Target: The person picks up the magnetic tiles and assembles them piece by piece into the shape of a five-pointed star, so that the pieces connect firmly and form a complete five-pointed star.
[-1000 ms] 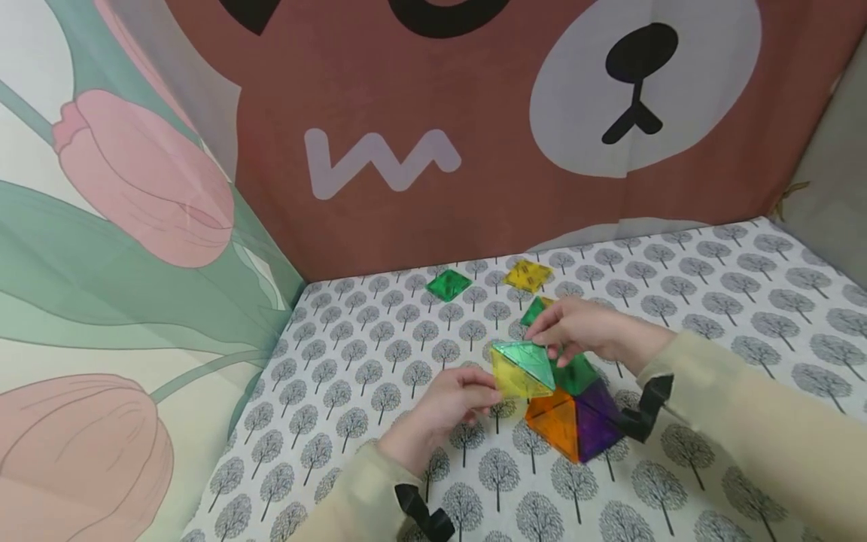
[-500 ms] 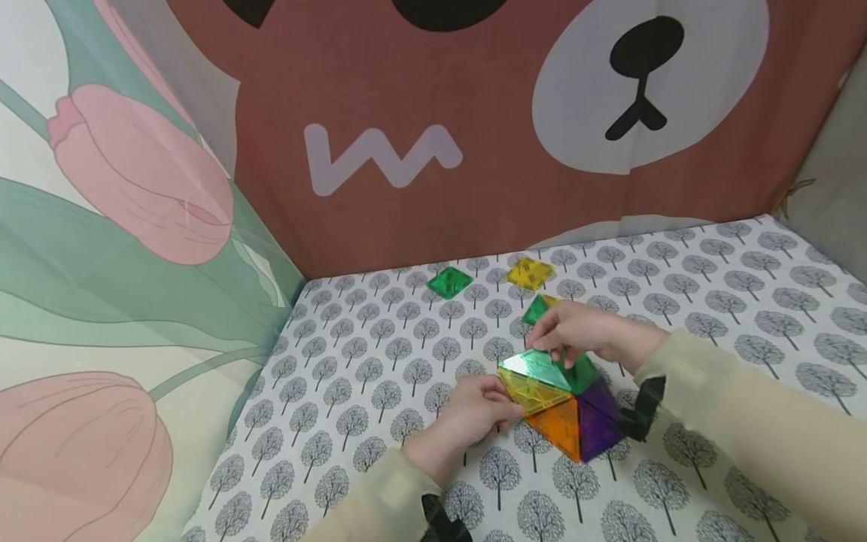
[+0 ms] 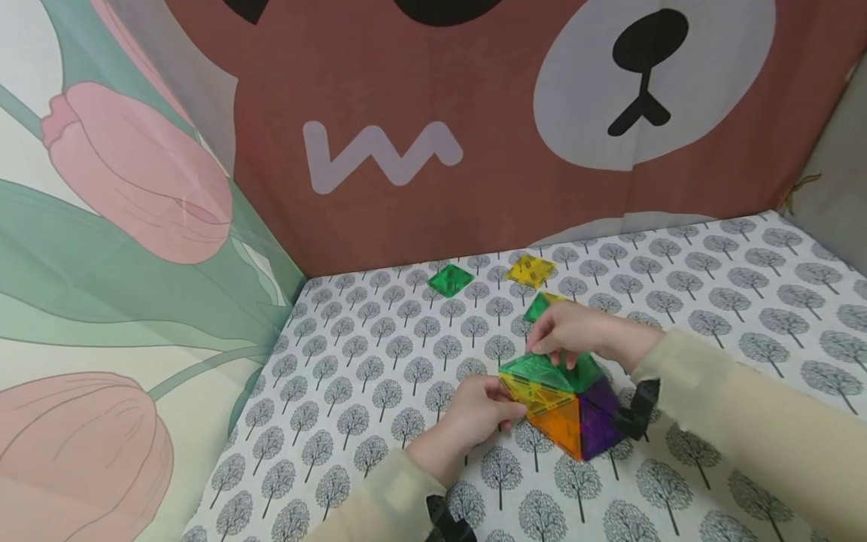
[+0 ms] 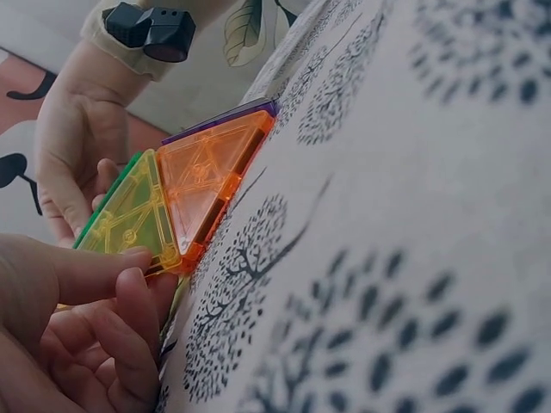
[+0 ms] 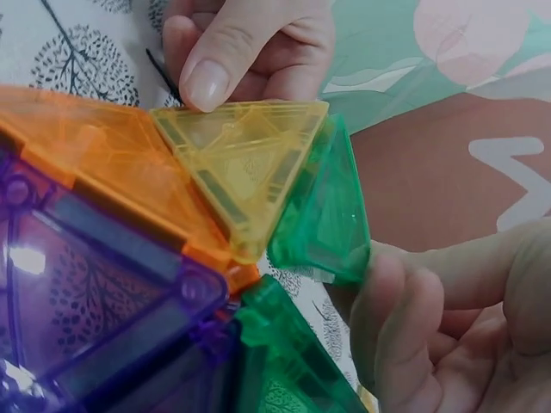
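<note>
My left hand [image 3: 474,410] pinches the outer edge of a translucent yellow triangular magnetic tile [image 4: 129,219], thumb on top. With thumb and fingers, my right hand [image 3: 572,331] grips a green triangular tile [image 5: 331,206], which borders the yellow one and is tilted to it in the right wrist view. An orange section [image 3: 561,427] meets the yellow tile's near edge. Beside it lies a purple section [image 3: 599,418], and another green tile [image 5: 288,353] closes the ring at the back right. Together they form a many-sided shape on the tree-print cloth [image 3: 379,421].
Farther back on the cloth lie a green tile [image 3: 450,280] and a yellow tile [image 3: 531,271]. Just behind my right hand, another green tile [image 3: 535,307] shows, partly hidden, with yellow beside it. A brown bear-print backdrop [image 3: 406,218] stands at the rear edge.
The joined yellow and green tiles came down and to the right against the orange and green ones. My left hand moved right with them; my right hand stayed almost in place.
</note>
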The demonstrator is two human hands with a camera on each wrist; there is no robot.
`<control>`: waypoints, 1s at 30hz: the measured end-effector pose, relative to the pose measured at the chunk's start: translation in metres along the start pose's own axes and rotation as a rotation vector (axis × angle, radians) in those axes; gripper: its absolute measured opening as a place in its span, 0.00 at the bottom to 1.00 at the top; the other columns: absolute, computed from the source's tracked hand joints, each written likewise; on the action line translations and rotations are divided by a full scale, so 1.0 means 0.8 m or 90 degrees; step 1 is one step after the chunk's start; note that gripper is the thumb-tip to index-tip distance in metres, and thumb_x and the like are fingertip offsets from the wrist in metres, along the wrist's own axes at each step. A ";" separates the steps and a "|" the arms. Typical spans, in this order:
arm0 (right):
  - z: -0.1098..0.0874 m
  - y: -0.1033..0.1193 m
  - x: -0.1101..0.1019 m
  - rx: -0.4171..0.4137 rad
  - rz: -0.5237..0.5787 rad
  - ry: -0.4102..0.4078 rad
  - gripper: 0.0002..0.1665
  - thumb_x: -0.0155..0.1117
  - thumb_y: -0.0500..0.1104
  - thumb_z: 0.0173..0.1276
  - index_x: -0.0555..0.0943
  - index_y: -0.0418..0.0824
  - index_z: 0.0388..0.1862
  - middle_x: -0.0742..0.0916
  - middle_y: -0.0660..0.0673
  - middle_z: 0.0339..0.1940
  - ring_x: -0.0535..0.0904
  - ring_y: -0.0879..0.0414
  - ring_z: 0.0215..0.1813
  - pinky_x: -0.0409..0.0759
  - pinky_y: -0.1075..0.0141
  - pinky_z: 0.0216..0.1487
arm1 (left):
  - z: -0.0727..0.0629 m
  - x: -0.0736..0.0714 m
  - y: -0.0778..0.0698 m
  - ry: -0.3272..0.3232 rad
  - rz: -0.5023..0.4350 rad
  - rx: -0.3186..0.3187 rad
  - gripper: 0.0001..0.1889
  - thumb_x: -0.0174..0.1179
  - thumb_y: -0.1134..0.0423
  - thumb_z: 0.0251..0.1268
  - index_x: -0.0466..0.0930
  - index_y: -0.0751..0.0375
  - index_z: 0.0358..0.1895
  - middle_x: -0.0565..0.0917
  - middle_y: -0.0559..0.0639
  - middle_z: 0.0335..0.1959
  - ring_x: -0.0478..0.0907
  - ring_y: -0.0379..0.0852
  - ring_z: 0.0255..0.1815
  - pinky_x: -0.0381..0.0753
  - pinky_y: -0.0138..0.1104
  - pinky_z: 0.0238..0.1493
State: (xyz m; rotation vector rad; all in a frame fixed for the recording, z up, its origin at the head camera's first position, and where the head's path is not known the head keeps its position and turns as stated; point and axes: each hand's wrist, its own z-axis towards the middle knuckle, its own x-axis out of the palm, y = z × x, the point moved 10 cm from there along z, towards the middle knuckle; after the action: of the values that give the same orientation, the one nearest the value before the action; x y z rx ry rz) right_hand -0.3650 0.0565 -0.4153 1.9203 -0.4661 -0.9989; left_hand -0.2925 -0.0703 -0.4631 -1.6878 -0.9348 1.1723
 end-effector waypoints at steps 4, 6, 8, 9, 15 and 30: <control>0.001 0.004 0.002 -0.012 -0.048 0.004 0.07 0.63 0.35 0.70 0.88 0.39 0.39 0.82 0.44 0.23 0.76 0.56 0.20 0.78 0.65 0.20 | -0.001 0.000 0.000 0.003 0.002 -0.001 0.03 0.69 0.73 0.57 0.85 0.64 0.31 0.77 0.47 0.14 0.72 0.40 0.14 0.66 0.28 0.17; 0.001 0.004 0.005 -0.010 -0.063 0.015 0.07 0.63 0.37 0.70 0.88 0.40 0.39 0.82 0.43 0.22 0.75 0.57 0.17 0.77 0.65 0.18 | -0.001 0.000 -0.001 0.002 0.009 -0.001 0.03 0.70 0.72 0.57 0.85 0.64 0.31 0.77 0.47 0.14 0.72 0.40 0.14 0.67 0.28 0.17; 0.001 0.003 0.008 -0.008 -0.071 0.029 0.08 0.63 0.40 0.71 0.88 0.40 0.40 0.83 0.43 0.25 0.73 0.58 0.15 0.77 0.66 0.17 | -0.001 0.000 -0.001 0.001 0.013 -0.003 0.03 0.70 0.72 0.57 0.85 0.63 0.31 0.77 0.48 0.14 0.73 0.41 0.14 0.66 0.28 0.17; 0.001 0.002 0.010 -0.003 -0.071 0.036 0.09 0.63 0.42 0.71 0.88 0.40 0.40 0.83 0.43 0.27 0.73 0.58 0.14 0.76 0.66 0.17 | -0.001 0.000 -0.001 0.001 0.014 -0.004 0.03 0.70 0.72 0.57 0.85 0.63 0.31 0.77 0.48 0.15 0.73 0.41 0.14 0.67 0.28 0.17; 0.002 -0.002 0.018 0.027 -0.072 0.063 0.17 0.58 0.50 0.75 0.87 0.39 0.41 0.86 0.44 0.35 0.71 0.59 0.12 0.74 0.69 0.15 | -0.001 0.000 -0.002 0.005 0.014 -0.006 0.03 0.70 0.72 0.57 0.85 0.64 0.33 0.80 0.47 0.17 0.74 0.41 0.14 0.69 0.28 0.18; -0.001 0.000 0.015 0.039 -0.067 0.054 0.21 0.55 0.52 0.77 0.87 0.37 0.42 0.88 0.45 0.37 0.71 0.60 0.10 0.74 0.69 0.14 | -0.001 -0.001 -0.004 0.011 0.046 -0.028 0.04 0.70 0.71 0.58 0.84 0.61 0.30 0.80 0.47 0.16 0.72 0.39 0.13 0.63 0.26 0.11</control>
State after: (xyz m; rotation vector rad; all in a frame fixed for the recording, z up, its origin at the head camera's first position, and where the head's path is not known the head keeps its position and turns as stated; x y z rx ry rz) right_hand -0.3568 0.0494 -0.4206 2.0524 -0.3530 -0.9752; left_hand -0.2919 -0.0704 -0.4598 -1.7774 -0.9011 1.1897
